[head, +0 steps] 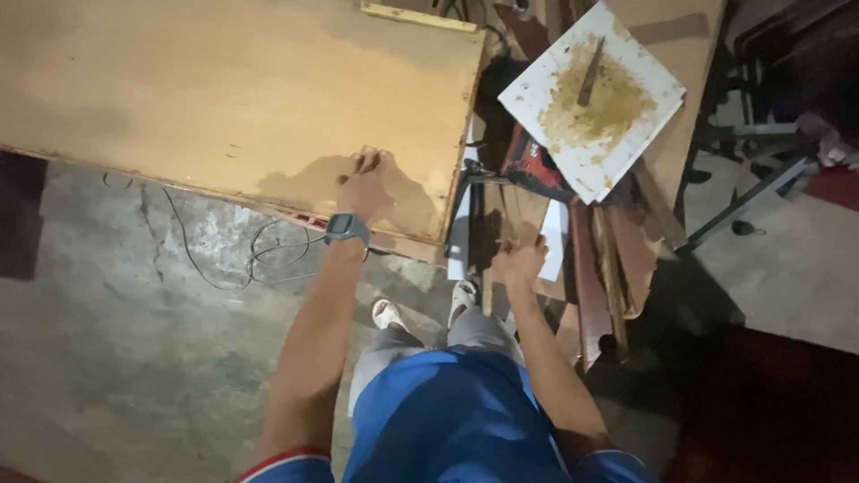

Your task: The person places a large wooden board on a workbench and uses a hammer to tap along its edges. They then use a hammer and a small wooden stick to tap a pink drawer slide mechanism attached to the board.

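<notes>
Two bare hands reach down over a dim workshop floor, seen from above. The left hand (pixel 365 186), with a grey watch (pixel 345 227) on its wrist, rests near the front edge of a large tan wooden board (pixel 179 89) that lies flat and low; its fingers (pixel 369 161) are curled against the board's surface, though the blur hides whether they pinch anything. The right hand (pixel 519 259) is clenched around what seems to be a thin dark strip among a pile of wood offcuts (pixel 599 268) just right of the board. Above that pile a white square panel (pixel 649 98), smeared with brown glue, lies tilted with a dark stick (pixel 591 72) on it, and a red power tool (pixel 532 165) shows beneath its edge. The cracked grey concrete floor (pixel 107 313) carries a loose thin cable (pixel 259 255). White sandals (pixel 386 313) and blue shorts (pixel 447 411) appear below.
</notes>
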